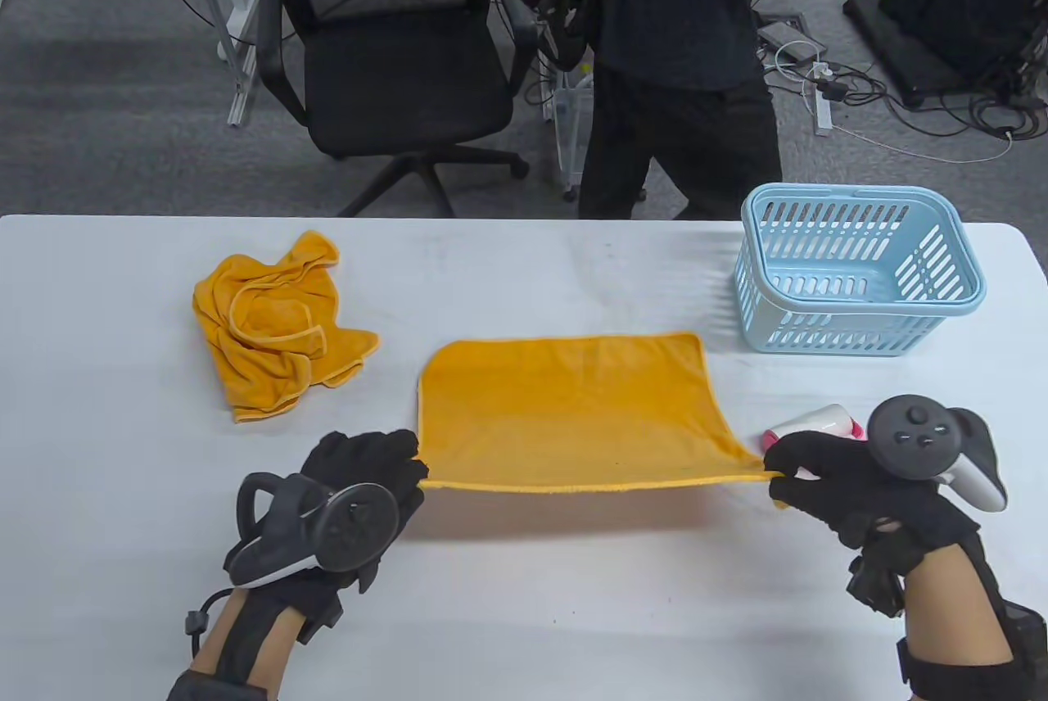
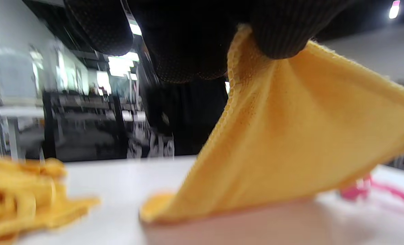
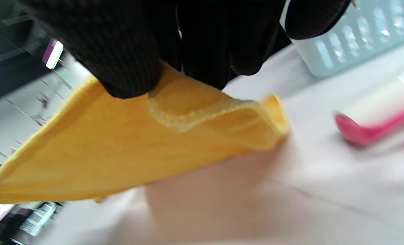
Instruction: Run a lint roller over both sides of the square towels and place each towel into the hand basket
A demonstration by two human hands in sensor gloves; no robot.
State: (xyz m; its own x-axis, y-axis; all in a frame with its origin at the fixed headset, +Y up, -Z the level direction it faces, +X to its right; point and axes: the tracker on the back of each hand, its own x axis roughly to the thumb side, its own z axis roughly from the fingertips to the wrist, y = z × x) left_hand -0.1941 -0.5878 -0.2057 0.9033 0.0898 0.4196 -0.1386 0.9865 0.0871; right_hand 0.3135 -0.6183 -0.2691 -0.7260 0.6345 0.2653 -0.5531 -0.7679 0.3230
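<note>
Orange square microfibre towel (image 1: 573, 406) hangs stretched between the gloved left hand (image 1: 364, 480) and right hand (image 1: 827, 480), each pinching a near corner; its far edge rests on the white table (image 1: 524, 275). The pale blue slotted plastic hand basket (image 1: 860, 267) stands beyond the right hand, the nearer one. Only the wrist views show thumbs clamping the hem.

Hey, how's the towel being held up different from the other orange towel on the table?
The held towel is spread out nearly flat; the other towel lies crumpled in a heap. The left hand and right hand pinch the held towel's near corners and lift that edge, while nothing touches the crumpled one. Both are orange with stitched edges.
</note>
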